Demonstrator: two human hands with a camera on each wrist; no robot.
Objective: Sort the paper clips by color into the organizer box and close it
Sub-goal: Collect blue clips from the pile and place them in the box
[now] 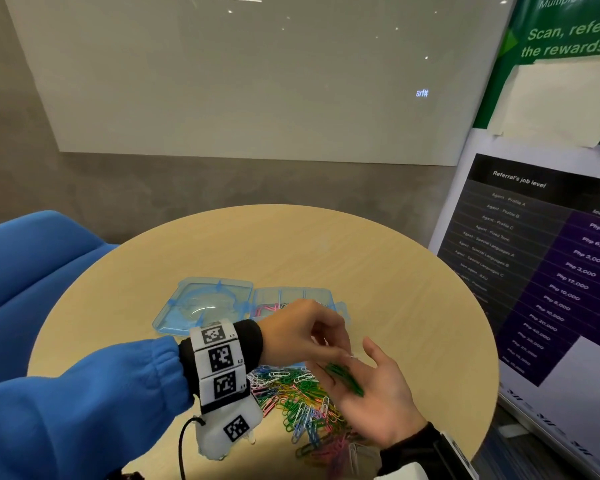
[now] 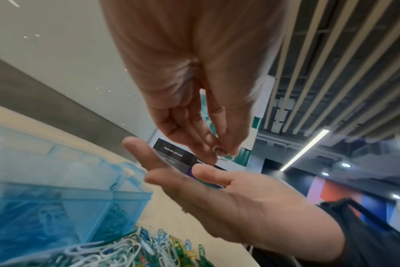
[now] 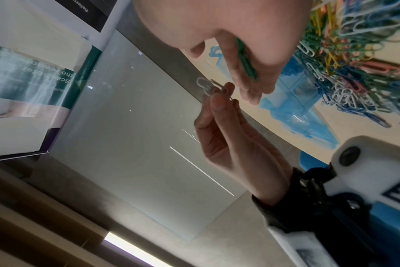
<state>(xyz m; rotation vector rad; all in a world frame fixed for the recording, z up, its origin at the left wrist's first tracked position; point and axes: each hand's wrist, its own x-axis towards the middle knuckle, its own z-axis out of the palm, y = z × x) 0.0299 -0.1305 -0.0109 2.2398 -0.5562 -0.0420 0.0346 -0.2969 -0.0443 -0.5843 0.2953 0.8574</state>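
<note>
My right hand (image 1: 371, 372) is held palm up over the table with its fingers relaxed, and a small bunch of green paper clips (image 1: 345, 379) lies in the palm. My left hand (image 1: 340, 353) reaches over it and pinches a white paper clip (image 2: 220, 152) between thumb and fingertips, just above the right palm (image 2: 217, 196). The right wrist view shows the same white clip (image 3: 204, 86) and the green clips (image 3: 245, 57). A mixed-colour pile of paper clips (image 1: 291, 403) lies on the table under both hands. Behind them the blue translucent organizer box (image 1: 321, 293) stands open, lid (image 1: 201, 303) flat to its left.
The round wooden table (image 1: 291, 251) has its far half bare. A blue chair (image 1: 32, 265) stands at the left, and a printed poster board (image 1: 551, 271) leans at the right edge. Pink clips (image 1: 267, 309) lie in one box compartment.
</note>
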